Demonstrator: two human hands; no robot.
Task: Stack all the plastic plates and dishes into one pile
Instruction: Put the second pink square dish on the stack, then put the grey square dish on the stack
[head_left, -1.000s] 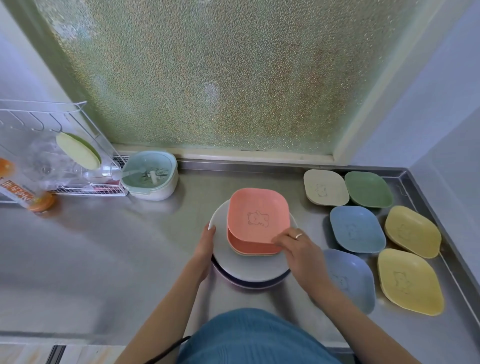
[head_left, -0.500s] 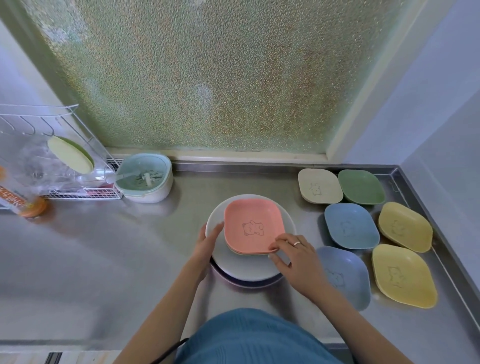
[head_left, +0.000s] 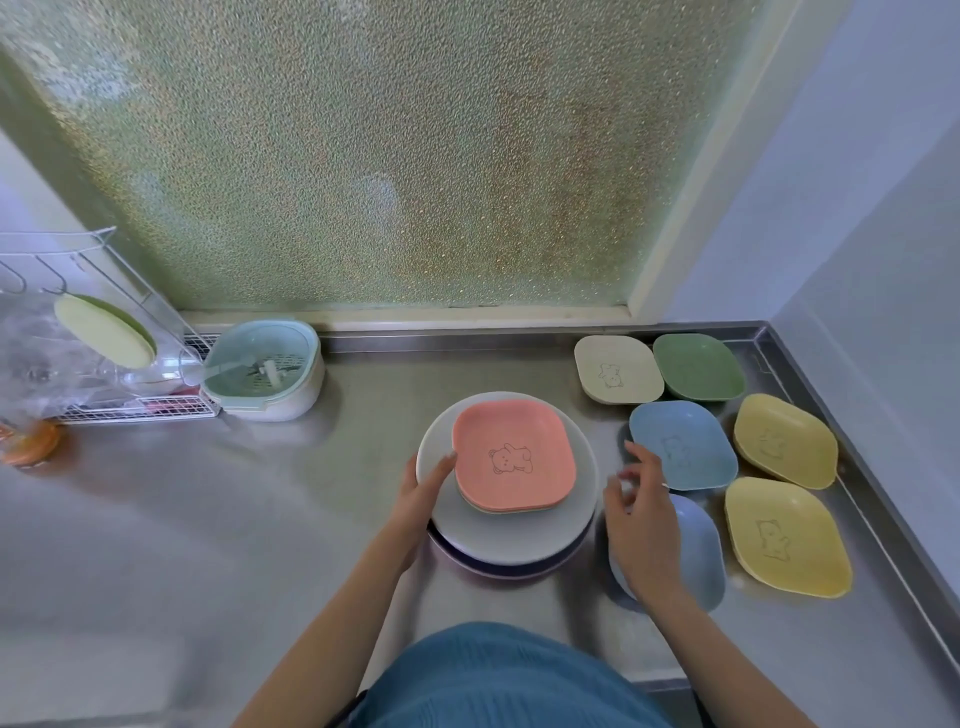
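The left hand (head_left: 422, 493) rests against the left edge of the pile, thumb laid over the rim of the grey round plate (head_left: 506, 535); it steadies the pile and grips nothing in a closed fist. The pile stands at the centre of the steel counter (head_left: 208, 519): darker round plates at the base (only their front rims show), the grey round plate over them, and the pink dish (head_left: 514, 454) on top with at least one more dish edge visible directly beneath it. The pink dish sits square on the pile, its bear print facing up. To the right of the pile, the right hand (head_left: 641, 525) hovers with fingers loosely spread and holds nothing; it is blurred, so exact finger positions cannot be resolved. It lies partly over the near blue dish (head_left: 698, 551), which lies directly below it, and its fingertips point toward the far blue dish (head_left: 683, 444) just beyond. Both blue dishes lie immediately right of the pile, so the right hand is clearly the nearer hand for the next pick. Each dish is a rounded diamond with its long axis running from far-left to near-right. Further right lie the beige dish (head_left: 618, 369), the green dish (head_left: 698, 366), the far yellow dish (head_left: 784, 439) and the near yellow dish (head_left: 787, 538), all unstacked.
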